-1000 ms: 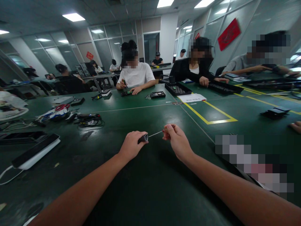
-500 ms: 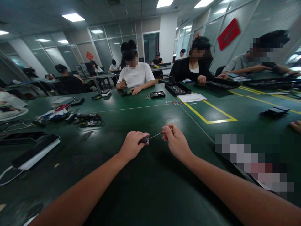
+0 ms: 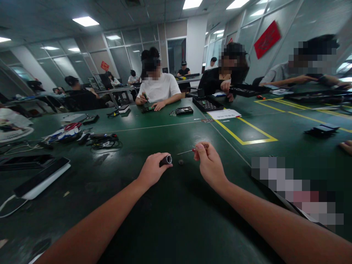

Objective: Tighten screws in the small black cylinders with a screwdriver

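Note:
My left hand (image 3: 152, 169) is closed around a short black tube (image 3: 165, 160), whose open end has a bright metal rim and faces right. In my right hand (image 3: 211, 161) is a screwdriver (image 3: 187, 151), gripped by its reddish handle. Its thin shaft points left toward the tube, with the tip apart from it. Between the two hands, just right of the tube, is a small dark round piece (image 3: 180, 162); it touches neither hand, and I cannot tell whether it lies on the table or is in the air. My fingers hide most of the tube and the handle.
The green table (image 3: 170, 220) carries tangled cables (image 3: 104, 141) and a black-and-white power strip (image 3: 42, 178) at left. A yellow tape outline (image 3: 257, 141) and a white paper (image 3: 224, 114) lie ahead right. Co-workers sit opposite, near black trays (image 3: 208, 104).
The screwdriver tip has come out of the tube as my right hand moved slightly right and up. A small round piece now shows between my hands. Opposite, a person's black tray has shifted.

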A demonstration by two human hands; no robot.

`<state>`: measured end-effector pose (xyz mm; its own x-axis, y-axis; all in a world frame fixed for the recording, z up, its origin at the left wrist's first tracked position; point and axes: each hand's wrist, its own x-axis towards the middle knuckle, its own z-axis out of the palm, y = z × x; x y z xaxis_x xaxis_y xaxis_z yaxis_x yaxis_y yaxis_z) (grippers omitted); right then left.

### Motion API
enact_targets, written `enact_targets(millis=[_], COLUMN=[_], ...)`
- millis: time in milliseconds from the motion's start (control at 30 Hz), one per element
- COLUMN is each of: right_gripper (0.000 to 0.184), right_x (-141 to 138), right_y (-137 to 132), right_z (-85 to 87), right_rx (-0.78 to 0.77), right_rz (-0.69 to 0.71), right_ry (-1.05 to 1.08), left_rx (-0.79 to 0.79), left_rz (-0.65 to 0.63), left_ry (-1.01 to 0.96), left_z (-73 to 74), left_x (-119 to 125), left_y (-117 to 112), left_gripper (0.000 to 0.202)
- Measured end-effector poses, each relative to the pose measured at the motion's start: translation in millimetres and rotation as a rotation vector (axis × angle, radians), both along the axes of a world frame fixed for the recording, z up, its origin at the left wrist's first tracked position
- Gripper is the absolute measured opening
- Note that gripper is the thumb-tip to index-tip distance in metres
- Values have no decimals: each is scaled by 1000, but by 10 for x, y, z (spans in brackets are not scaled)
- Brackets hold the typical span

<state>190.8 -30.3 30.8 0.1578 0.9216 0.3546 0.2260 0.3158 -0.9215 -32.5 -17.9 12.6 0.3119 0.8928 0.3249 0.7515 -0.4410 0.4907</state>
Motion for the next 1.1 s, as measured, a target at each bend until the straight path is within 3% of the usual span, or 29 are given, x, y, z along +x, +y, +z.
enact_targets(millis=[100, 267, 367, 500, 633, 733, 933, 1100], right_gripper=[25, 21, 19, 18, 18, 18, 18, 18], right_x=[7, -1, -4, 7, 23, 28, 30, 33], right_y=[-15, -58, -86, -116, -129, -127, -121, -118], right_z=[22, 83, 105, 104, 100, 100, 91, 84], right_rx=[8, 76, 154, 219, 248, 254, 259, 242], right_rz=[-7, -36, -38, -35, -35, -35, -13, -19], right_ry=[26, 100, 133, 111, 97, 94, 82, 72], left_rx=[5, -37, -105, -154, -201, -211, -231, -275], left_rz=[35, 73, 76, 69, 0, -39, -42, -22], left_ry=[-88, -196, -211, -124, 1, 87, 331, 330], left_z=[44, 108, 150, 213, 239, 219, 166, 181], left_x=[9, 53, 101, 212, 366, 480, 624, 626], left_y=[-15, -27, -20, 25, 133, 242, 387, 353], left_gripper=[26, 39, 30, 17, 25, 20, 26, 21])
